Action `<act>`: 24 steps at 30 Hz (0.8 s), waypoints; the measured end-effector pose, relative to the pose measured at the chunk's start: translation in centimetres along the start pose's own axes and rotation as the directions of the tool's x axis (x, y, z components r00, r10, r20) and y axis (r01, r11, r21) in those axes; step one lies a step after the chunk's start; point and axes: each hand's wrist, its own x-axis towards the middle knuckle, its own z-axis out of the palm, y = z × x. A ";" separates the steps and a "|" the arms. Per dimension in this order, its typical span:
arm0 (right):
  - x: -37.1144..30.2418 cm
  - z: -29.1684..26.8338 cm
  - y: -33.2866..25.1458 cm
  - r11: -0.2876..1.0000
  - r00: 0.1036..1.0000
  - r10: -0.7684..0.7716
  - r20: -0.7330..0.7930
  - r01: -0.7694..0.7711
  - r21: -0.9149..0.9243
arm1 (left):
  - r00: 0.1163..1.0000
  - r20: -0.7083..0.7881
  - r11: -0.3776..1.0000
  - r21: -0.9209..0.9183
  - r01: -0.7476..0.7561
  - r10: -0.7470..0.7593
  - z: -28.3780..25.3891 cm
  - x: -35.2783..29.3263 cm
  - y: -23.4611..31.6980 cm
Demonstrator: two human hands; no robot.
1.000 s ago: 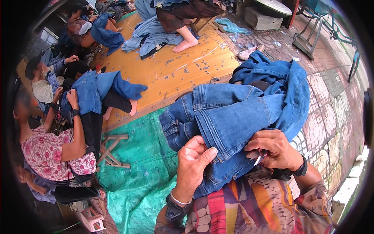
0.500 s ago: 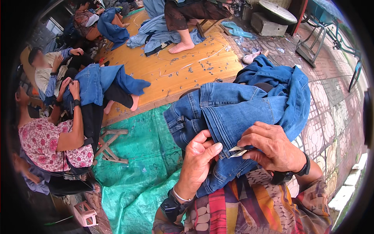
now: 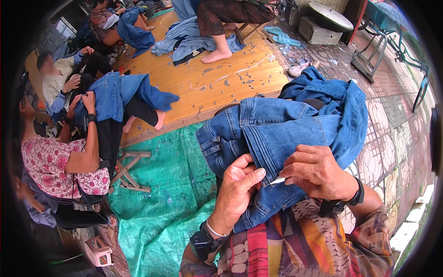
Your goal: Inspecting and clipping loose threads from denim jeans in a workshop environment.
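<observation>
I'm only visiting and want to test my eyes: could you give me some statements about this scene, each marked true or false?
1. The left hand is at the blue jeans. True.
2. The small metal tool is in the left hand. False: the right hand holds it in its fingers.
3. A wooden folding stool stands on the green sheet. True.
4. The light-blue slippers lie on the green sheet. False: they lie on the paving, beyond the yellow platform.
5. Small dark scraps are scattered over the yellow platform. True.
</observation>
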 end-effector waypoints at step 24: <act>-0.1 -0.8 2.4 0.941 0.910 0.273 -0.311 -0.187 0.281 | 0.982 0.155 0.877 0.480 0.018 -0.105 -1.3 -0.4 -0.1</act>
